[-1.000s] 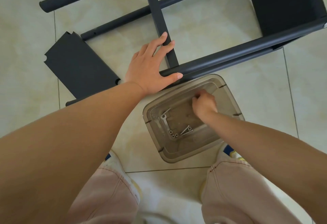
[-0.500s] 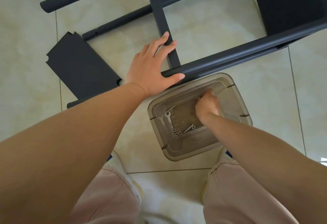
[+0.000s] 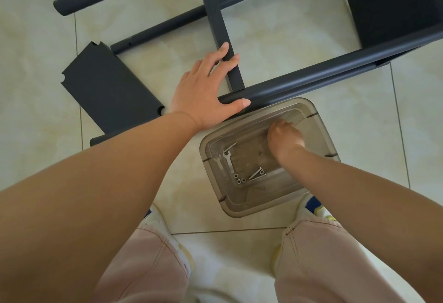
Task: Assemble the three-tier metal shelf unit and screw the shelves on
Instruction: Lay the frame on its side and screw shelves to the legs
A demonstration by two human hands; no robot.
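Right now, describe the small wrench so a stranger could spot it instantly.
Find the clear plastic bin on the floor between the person's feet. The wrench lies flat near its left wall. It is the long flat silver piece, unlike the round nuts and thin screws beside it.

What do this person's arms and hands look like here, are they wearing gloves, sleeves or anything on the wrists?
Both arms are bare as far as the picture shows, with no sleeves in view. The left hand and the right hand have no gloves, and no rings, watch or bracelet show. The nails look short and unpainted. Lower down, the person wears pale pink trousers and white shoes.
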